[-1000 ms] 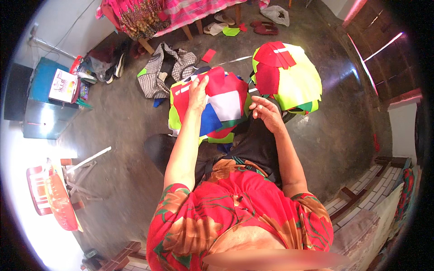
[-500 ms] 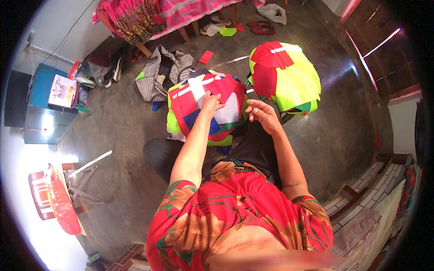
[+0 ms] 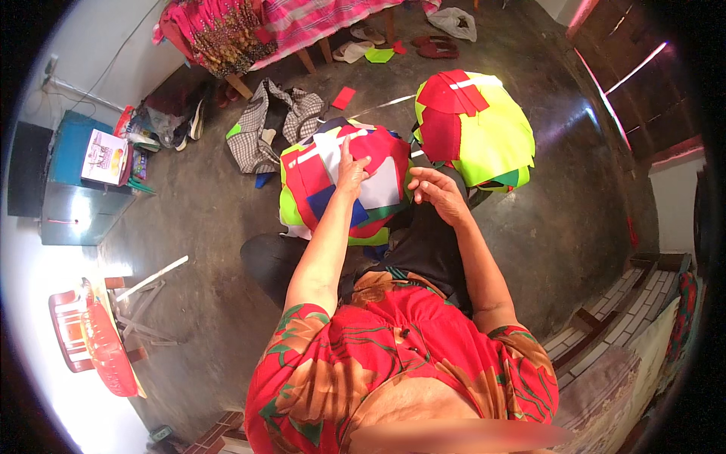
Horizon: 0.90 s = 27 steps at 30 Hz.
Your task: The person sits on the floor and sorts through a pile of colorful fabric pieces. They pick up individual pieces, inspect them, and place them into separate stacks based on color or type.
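A pile of cloth pieces (image 3: 314, 174) in red, white, blue and lime lies on the floor in front of my knees. My left hand (image 3: 352, 168) rests flat on top of this pile, fingers stretched over a red piece and a white piece. My right hand (image 3: 437, 193) hovers just right of the pile over my black-trousered leg, fingers loosely curled, with nothing visible in it. A second pile (image 3: 484, 125), lime cloth with red pieces on top, sits further right and beyond my right hand.
A checked garment (image 3: 261, 129) lies crumpled left of the piles. Loose scraps and sandals lie near a cloth-covered table (image 3: 295, 26) at the back. A blue cabinet (image 3: 72, 181) stands at the left, a red plastic chair (image 3: 83, 333) lower left, brick steps (image 3: 612, 333) at the right.
My left hand slid from the pile's upper left edge toward its middle and now lies flat on it. My right hand stayed beside the pile, shifting only slightly.
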Available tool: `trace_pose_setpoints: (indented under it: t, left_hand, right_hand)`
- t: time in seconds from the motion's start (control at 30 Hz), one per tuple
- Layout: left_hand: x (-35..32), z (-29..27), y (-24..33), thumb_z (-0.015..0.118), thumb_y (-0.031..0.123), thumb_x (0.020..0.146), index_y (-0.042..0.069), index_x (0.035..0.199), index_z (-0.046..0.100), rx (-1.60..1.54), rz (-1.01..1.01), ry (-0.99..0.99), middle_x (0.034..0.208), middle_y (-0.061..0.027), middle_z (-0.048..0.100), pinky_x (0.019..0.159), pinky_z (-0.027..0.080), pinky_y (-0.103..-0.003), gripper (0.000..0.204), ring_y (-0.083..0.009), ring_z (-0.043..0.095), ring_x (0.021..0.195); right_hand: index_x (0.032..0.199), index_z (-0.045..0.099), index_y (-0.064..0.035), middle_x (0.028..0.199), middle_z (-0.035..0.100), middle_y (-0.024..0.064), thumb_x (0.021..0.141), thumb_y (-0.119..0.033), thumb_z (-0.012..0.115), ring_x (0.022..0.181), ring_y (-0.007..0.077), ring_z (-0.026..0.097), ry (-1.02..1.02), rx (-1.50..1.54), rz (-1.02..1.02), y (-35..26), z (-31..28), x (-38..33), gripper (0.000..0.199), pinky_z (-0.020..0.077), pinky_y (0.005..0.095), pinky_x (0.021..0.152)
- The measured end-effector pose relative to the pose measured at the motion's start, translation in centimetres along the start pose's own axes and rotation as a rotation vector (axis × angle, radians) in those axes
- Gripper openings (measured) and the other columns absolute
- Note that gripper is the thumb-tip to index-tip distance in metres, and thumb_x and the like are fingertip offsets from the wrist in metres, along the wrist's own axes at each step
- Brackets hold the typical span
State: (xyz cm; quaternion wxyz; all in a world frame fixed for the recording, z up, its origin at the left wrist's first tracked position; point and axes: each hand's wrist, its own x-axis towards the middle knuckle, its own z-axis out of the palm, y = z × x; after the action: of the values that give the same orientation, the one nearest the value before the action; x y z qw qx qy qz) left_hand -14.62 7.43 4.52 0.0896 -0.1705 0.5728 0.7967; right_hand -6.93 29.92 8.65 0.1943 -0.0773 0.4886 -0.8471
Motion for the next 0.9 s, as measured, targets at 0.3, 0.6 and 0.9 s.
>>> trace_pose_setpoints:
  t: [0.3, 0.6, 0.9]
  left_hand:
    - [2.2, -1.9, -1.6, 0.056, -0.001, 0.084, 0.003, 0.147, 0.018, -0.254, -0.122, -0.119, 0.12, -0.017, 0.043, 0.073, 0.057, -0.043, 0.074, -0.0242, 0.058, 0.092]
    - [0.0, -2.4, -1.9, 0.055, 0.0, 0.085, 0.006, 0.147, 0.017, 0.108, -0.141, -0.091, 0.133, -0.0242, 0.036, 0.068, 0.059, -0.04, 0.074, -0.0308, 0.064, 0.089]
    - [-2.9, -1.1, 0.1, 0.068, 0.012, 0.075, 0.01, 0.12, 0.056, 1.228, 0.649, 0.209, 0.129, -0.0148, 0.049, 0.092, 0.043, -0.051, 0.047, -0.0308, 0.051, 0.118]
  right_hand:
    - [0.126, 0.053, -0.0025, 0.099, 0.063, 0.0046, 0.094, -0.014, 0.056, 0.076, 0.0103, 0.058, -0.006, 0.024, 0.022, 0.1, 0.2, 0.0, 0.034, 0.0477, 0.0238, 0.073]
    - [0.127, 0.053, -0.0022, 0.1, 0.062, 0.0059, 0.093, -0.015, 0.057, 0.077, 0.0114, 0.058, -0.028, 0.049, 0.001, 0.7, -0.5, 0.2, 0.036, 0.048, 0.0241, 0.072]
    - [0.127, 0.053, -0.0028, 0.101, 0.062, 0.0046, 0.093, -0.014, 0.057, 0.078, 0.0107, 0.057, -0.029, 0.015, -0.03, 0.2, -0.1, -0.1, 0.036, 0.048, 0.0239, 0.074]
